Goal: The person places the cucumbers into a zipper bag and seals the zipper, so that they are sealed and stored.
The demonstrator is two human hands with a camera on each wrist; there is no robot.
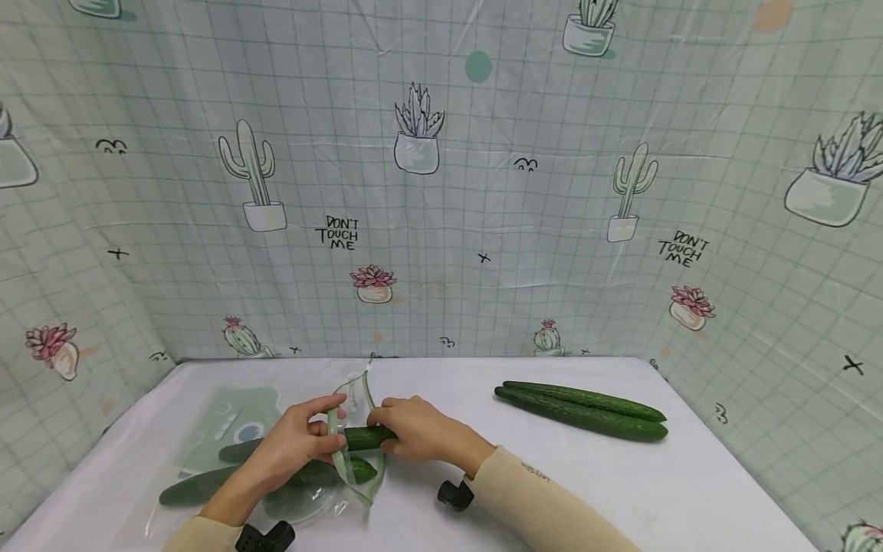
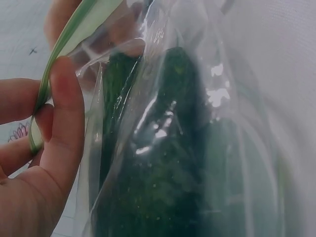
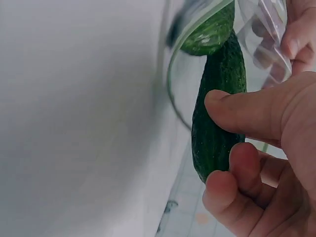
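Observation:
A clear plastic bag (image 1: 320,498) with a green-edged mouth lies on the table, its opening facing right. My left hand (image 1: 293,441) pinches the bag's rim between thumb and fingers; the left wrist view shows that green edge (image 2: 45,81) in its grip. With thumb and fingertips my right hand (image 1: 417,429) holds the end of a cucumber (image 3: 217,123), which passes through the bag's mouth. Beside it a second cucumber (image 1: 196,488) lies in the bag, its tip (image 3: 210,37) just inside the opening.
Two more cucumbers (image 1: 582,410) lie side by side on the white tabletop (image 1: 552,491) at the right. A patterned cloth (image 1: 441,207) hangs behind and at both sides. Dark cameras sit on both wrists.

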